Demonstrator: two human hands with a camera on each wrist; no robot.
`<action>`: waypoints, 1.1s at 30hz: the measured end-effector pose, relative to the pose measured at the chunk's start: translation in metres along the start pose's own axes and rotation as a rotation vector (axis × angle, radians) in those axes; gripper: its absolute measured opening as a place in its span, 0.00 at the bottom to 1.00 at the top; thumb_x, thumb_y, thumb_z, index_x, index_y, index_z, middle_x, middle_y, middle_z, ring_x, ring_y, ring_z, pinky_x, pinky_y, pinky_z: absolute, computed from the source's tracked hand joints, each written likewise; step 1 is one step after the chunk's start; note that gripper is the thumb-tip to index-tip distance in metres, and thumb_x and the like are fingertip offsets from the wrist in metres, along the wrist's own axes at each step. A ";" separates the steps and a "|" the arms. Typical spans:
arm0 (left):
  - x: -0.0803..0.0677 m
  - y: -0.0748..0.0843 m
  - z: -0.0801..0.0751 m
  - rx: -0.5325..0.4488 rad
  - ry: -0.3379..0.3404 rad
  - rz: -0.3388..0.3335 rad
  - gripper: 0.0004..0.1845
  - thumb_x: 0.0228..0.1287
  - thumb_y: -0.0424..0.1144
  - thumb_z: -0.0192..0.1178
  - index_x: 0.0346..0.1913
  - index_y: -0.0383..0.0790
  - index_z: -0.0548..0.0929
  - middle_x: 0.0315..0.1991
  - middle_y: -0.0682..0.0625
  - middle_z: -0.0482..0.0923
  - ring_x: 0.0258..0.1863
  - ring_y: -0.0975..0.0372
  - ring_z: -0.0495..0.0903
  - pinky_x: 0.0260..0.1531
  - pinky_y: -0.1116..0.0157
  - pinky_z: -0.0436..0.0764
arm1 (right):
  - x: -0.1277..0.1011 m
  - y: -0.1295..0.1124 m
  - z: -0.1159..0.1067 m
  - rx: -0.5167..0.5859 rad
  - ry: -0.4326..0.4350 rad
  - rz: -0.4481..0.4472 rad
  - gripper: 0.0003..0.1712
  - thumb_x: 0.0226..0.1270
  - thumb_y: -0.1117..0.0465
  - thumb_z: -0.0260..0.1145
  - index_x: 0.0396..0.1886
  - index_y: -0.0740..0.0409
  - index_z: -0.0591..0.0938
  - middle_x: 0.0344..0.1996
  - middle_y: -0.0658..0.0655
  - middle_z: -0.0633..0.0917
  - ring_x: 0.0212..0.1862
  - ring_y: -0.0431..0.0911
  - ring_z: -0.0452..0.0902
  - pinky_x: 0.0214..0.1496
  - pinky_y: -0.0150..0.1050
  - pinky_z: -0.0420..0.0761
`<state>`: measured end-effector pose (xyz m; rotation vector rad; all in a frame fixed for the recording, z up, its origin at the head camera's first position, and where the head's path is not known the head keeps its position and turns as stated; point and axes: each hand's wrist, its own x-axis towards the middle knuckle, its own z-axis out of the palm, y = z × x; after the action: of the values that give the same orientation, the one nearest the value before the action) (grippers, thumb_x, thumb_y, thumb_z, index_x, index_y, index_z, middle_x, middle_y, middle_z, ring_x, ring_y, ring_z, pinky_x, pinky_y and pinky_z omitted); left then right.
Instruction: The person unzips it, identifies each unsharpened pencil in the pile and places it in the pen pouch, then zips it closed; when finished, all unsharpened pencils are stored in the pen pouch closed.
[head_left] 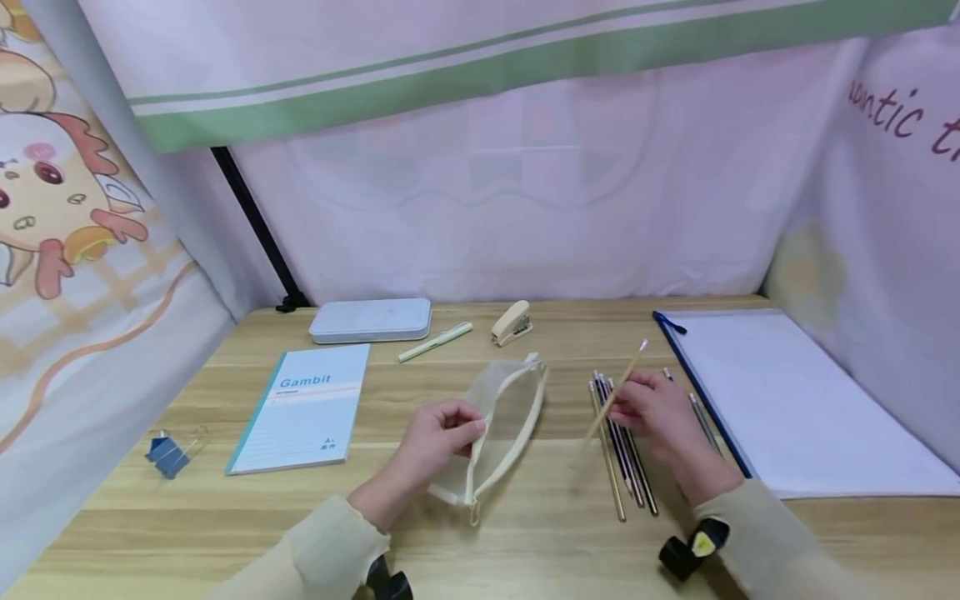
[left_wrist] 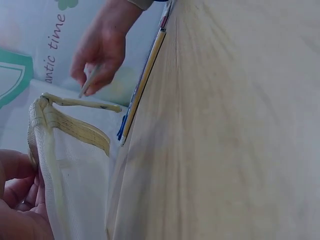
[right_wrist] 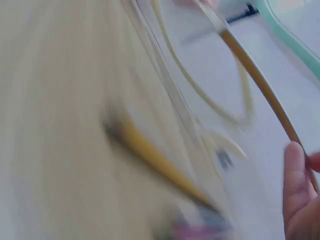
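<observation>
My left hand pinches one edge of a cream mesh zip pouch, whose mouth gapes toward the right. In the left wrist view, the thumb and fingers hold the pouch's rim. My right hand pinches a yellowish pencil, tilted above a bunch of pencils on the table. The right wrist view shows this pencil slanting up from the thumb. More dark pencils lie partly hidden behind the right hand.
A white folder with a blue edge lies at right. Toward the back are a pale flat case, a light green pen and a cream stapler. At left are a light blue notebook and a blue binder clip.
</observation>
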<state>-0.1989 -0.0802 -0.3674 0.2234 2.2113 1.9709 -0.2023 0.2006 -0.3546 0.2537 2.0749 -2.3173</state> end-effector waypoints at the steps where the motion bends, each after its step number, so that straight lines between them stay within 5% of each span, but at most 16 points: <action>1: -0.001 0.000 0.001 -0.002 -0.004 0.004 0.08 0.55 0.28 0.60 0.37 0.25 0.79 0.26 0.49 0.79 0.24 0.63 0.77 0.28 0.65 0.82 | 0.000 0.003 0.009 0.062 0.002 0.013 0.03 0.60 0.74 0.52 0.33 0.65 0.70 0.18 0.49 0.78 0.23 0.37 0.77 0.29 0.27 0.81; 5: -0.003 0.000 0.005 -0.021 -0.024 0.016 0.09 0.55 0.27 0.60 0.37 0.23 0.78 0.26 0.49 0.79 0.24 0.64 0.77 0.28 0.65 0.82 | -0.002 0.015 0.043 0.182 0.017 0.055 0.05 0.58 0.76 0.52 0.33 0.65 0.68 0.18 0.51 0.78 0.21 0.38 0.78 0.29 0.27 0.81; 12: -0.002 0.000 0.013 -0.015 -0.017 0.030 0.09 0.56 0.28 0.60 0.38 0.25 0.79 0.27 0.49 0.79 0.25 0.64 0.77 0.29 0.65 0.82 | -0.011 0.032 0.093 0.120 0.017 0.078 0.15 0.53 0.76 0.57 0.42 0.72 0.69 0.19 0.54 0.78 0.21 0.39 0.77 0.26 0.29 0.81; 17: -0.001 0.001 0.019 -0.026 -0.009 0.062 0.09 0.56 0.28 0.59 0.38 0.24 0.79 0.27 0.50 0.79 0.25 0.65 0.77 0.29 0.67 0.81 | -0.014 0.037 0.107 0.103 -0.047 0.095 0.15 0.55 0.74 0.57 0.43 0.73 0.69 0.22 0.56 0.78 0.23 0.40 0.77 0.28 0.29 0.81; 28: -0.003 0.003 0.019 -0.033 0.009 0.040 0.08 0.56 0.27 0.59 0.38 0.25 0.79 0.26 0.50 0.78 0.25 0.64 0.76 0.28 0.67 0.81 | -0.009 0.017 0.058 0.027 -0.019 0.035 0.17 0.62 0.73 0.57 0.50 0.77 0.68 0.24 0.55 0.82 0.26 0.38 0.80 0.32 0.28 0.81; 33: -0.003 0.002 0.015 -0.038 0.012 0.040 0.08 0.56 0.27 0.60 0.38 0.25 0.79 0.27 0.49 0.78 0.25 0.64 0.76 0.28 0.66 0.81 | -0.005 0.005 0.015 -0.241 -0.049 -0.045 0.18 0.61 0.71 0.58 0.49 0.78 0.68 0.29 0.55 0.81 0.30 0.38 0.79 0.36 0.30 0.82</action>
<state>-0.1923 -0.0666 -0.3666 0.2531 2.1913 2.0379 -0.1986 0.1852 -0.3574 0.1434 2.3290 -2.0445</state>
